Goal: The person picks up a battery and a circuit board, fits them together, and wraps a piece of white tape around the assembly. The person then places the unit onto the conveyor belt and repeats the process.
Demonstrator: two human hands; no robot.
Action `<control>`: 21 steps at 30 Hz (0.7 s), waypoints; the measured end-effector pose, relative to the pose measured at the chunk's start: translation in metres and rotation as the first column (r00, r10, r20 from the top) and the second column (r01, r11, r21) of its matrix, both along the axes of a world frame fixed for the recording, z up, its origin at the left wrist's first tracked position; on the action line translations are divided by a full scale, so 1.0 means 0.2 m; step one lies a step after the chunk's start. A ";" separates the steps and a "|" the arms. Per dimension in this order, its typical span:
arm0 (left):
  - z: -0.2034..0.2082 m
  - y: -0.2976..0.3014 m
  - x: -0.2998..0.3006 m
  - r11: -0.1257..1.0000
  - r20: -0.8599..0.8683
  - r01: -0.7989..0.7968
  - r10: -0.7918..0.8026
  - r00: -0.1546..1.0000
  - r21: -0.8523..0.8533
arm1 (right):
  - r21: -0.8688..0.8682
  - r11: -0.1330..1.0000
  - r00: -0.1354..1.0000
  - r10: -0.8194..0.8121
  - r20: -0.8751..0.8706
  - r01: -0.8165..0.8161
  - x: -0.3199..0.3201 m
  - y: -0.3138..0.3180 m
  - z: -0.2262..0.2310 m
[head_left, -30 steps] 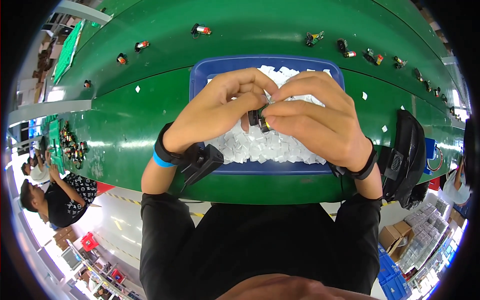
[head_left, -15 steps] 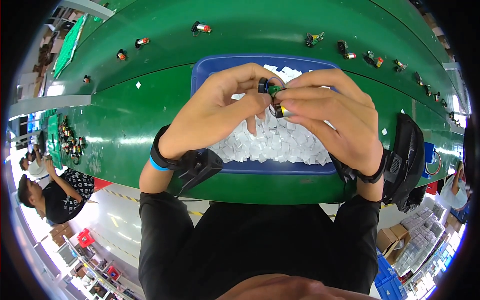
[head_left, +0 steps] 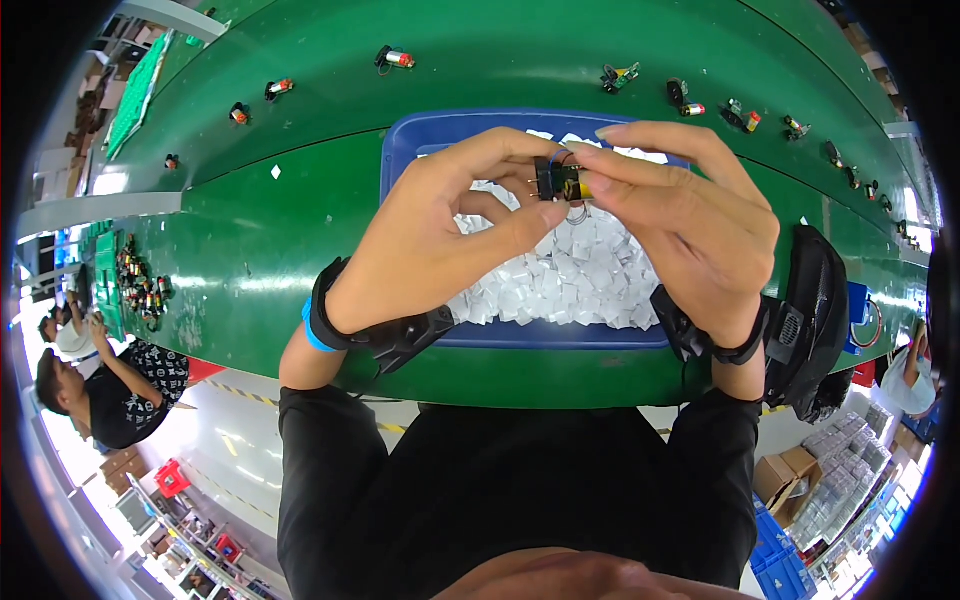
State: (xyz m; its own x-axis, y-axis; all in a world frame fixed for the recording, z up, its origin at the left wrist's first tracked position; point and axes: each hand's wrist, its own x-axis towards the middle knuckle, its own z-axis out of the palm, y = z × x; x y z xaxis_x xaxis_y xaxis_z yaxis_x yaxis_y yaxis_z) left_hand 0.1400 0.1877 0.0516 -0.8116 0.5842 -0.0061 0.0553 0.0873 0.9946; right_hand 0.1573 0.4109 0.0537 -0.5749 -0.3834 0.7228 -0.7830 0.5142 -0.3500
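Holds a small wired assembly (head_left: 562, 178) above the blue tray (head_left: 545, 335) of white pieces (head_left: 565, 285). Pinches its black part (head_left: 544, 180) in the left hand (head_left: 445, 210) and grips the end of its yellow cylinder (head_left: 578, 190) in the right hand (head_left: 700, 215), with one finger raised clear. Now has the cylinder up close beside the black part, up from hanging lower and slanted away half a second ago. Leaves thin wires (head_left: 577, 216) looping out below. Appears, as a judgement, to draw loose parts into a tighter bundle, so calls for care with the wires. Cannot tell, behind so many fingers, whether touching or just apart. Beyond the tray, shows similar assemblies (head_left: 398, 60) spaced along the green counter (head_left: 250, 250).
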 end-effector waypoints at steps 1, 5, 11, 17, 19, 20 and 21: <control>0.00 0.00 0.00 1.000 0.001 -0.001 0.001 1.000 0.000 | 0.006 1.000 1.000 0.007 0.022 -0.007 0.00 0.00 0.00; 0.00 0.02 0.00 1.000 -0.068 -0.013 0.012 0.998 -0.016 | -0.013 1.000 0.997 -0.008 -0.075 0.007 -0.01 0.01 -0.03; -0.04 0.04 0.00 0.993 0.000 -0.053 0.053 0.999 0.106 | 0.040 0.999 0.997 0.035 -0.073 -0.032 0.00 0.02 0.01; -0.07 0.01 -0.03 0.952 -0.056 -0.118 0.139 0.989 0.283 | -0.125 0.984 0.980 -0.107 0.168 0.129 0.05 0.02 0.09; -0.07 0.02 -0.02 0.940 -0.112 -0.136 0.179 0.977 0.312 | -0.170 0.979 0.962 -0.065 0.264 0.113 0.05 0.00 0.06; -0.07 0.02 -0.02 0.934 -0.139 -0.144 0.199 0.970 0.327 | -0.216 0.972 0.933 -0.013 0.360 0.096 0.05 -0.02 0.04; -0.07 0.02 -0.03 0.935 -0.144 -0.137 0.192 0.971 0.326 | -0.264 0.961 0.893 0.045 0.448 0.084 0.05 -0.03 0.02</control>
State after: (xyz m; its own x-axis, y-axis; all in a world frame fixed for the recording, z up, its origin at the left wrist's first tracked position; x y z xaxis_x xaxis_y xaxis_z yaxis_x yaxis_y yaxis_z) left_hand 0.1333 0.1923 0.0375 -0.8690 0.3924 0.3015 0.2379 -0.2031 0.9498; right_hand 0.1663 0.4046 0.0586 -0.8653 -0.1968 0.4609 -0.5010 0.3633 -0.7855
